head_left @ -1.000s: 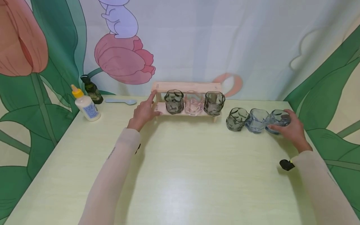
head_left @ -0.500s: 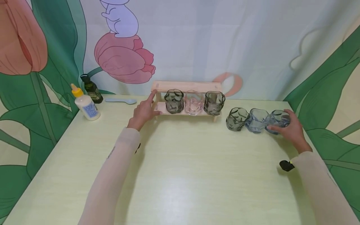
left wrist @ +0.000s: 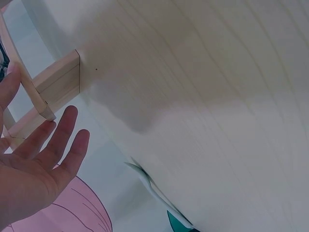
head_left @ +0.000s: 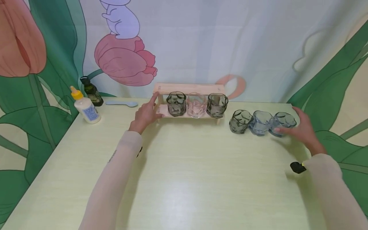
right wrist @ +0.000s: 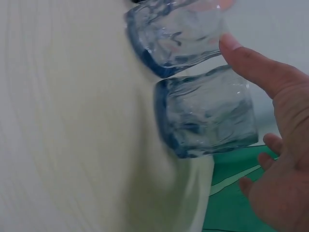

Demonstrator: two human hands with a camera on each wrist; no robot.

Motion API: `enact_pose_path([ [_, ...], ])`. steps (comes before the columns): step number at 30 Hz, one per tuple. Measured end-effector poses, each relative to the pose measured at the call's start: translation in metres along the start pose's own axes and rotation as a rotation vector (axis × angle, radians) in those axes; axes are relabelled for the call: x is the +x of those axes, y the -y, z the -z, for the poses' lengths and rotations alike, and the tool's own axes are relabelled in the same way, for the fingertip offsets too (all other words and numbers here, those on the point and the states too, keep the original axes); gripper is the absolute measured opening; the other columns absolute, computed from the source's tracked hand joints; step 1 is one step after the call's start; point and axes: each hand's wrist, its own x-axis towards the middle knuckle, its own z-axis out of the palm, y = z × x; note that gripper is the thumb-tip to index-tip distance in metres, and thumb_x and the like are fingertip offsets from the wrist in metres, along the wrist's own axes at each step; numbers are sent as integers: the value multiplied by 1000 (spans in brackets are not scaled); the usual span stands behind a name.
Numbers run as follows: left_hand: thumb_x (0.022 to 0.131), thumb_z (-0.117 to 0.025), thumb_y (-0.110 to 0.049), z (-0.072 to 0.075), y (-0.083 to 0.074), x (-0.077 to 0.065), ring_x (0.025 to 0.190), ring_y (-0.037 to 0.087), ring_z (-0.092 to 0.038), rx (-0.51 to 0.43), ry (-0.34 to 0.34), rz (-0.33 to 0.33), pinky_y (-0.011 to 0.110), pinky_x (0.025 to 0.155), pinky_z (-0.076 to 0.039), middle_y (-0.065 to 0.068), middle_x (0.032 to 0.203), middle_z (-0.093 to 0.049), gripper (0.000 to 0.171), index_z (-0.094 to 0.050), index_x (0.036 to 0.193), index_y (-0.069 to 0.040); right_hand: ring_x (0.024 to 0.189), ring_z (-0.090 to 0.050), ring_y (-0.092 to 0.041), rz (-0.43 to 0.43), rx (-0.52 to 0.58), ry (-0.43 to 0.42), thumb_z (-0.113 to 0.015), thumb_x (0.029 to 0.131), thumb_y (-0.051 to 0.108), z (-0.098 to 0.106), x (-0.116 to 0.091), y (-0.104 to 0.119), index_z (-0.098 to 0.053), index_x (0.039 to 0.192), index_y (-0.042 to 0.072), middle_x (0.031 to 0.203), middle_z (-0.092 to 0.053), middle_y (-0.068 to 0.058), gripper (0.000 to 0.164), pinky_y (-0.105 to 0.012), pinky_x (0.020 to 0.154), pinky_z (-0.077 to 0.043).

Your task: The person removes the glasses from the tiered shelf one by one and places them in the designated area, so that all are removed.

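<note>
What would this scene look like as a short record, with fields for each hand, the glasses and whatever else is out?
Left hand: at the left end of the wooden stand
Right hand: spread beside the rightmost blue glass; contact unclear
Glasses on the stand: left dark glass, pink glass, right dark glass
Glasses on the table: grey glass, middle blue glass, rightmost blue glass, in a row
Back left: yellow-capped bottle, dark bottle, pale blue spoon
</note>
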Motion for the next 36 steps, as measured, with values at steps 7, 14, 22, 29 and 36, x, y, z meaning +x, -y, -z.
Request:
enact_pose_path([
  [7, 88, -77, -33, 0, 0, 0, 102, 42, -62, -3, -4, -1, 56, 84, -50, 16, 146, -54, 102, -3, 158, -43, 152, -1, -50, -8, 11, -18, -85, 81, 30, 7, 5, 25, -7, 162, 18, 167, -1, -22, 114, -74, 113, -11],
  [14, 88, -77, -33, 0, 0, 0, 101, 41, -62, 0, -5, -4, 56, 84, -50, 15, 145, -54, 102, -3, 158, -43, 153, -6, -45, 36, 15, -16, -84, 81, 33, 1, 18, 56, -9, 162, 27, 169, -3, -12, 110, -73, 112, -17],
  [22, 89, -77, -33, 1, 0, 0, 104, 43, -62, 4, 1, -5, 56, 83, -50, 15, 147, -53, 102, -3, 158, -42, 154, -10, -39, 115, 46, 12, -84, 82, 28, -19, 31, 89, -12, 161, 33, 170, -7, -7, 107, -69, 114, -20],
  [29, 89, -76, -33, 2, -1, -1, 104, 42, -62, 2, 4, -1, 57, 86, -50, 15, 147, -53, 101, -3, 158, -41, 152, -17, -37, 181, 79, 42, -84, 82, 23, -42, 43, 110, -17, 161, 30, 168, -15, -6, 103, -66, 114, -24],
  [36, 89, -76, -32, 2, -2, -2, 114, 45, -59, 1, 10, 7, 60, 93, -47, 17, 149, -51, 101, -3, 159, -40, 148, -24, -37, 213, 103, 73, -82, 84, 16, -66, 46, 129, -22, 160, 24, 165, -23, -11, 97, -64, 112, -29],
])
